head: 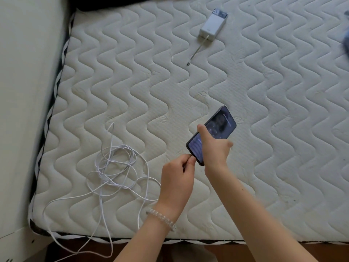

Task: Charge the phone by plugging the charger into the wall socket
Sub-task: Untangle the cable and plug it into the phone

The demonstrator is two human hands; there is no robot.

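On the mattress (264, 110), cable (113, 167) lies left of the phone (221, 127), power bank (213, 25) behind.

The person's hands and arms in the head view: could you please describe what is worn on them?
Both forearms are bare, with no sleeves in view. The left hand has a bracelet of clear, glassy beads around its wrist. The right hand and its wrist carry nothing: no watch, no bracelet, and no rings visible.

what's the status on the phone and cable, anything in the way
Right hand holds phone. Left hand pinches cable end at its bottom edge. Cable tangled on mattress; socket not in view.
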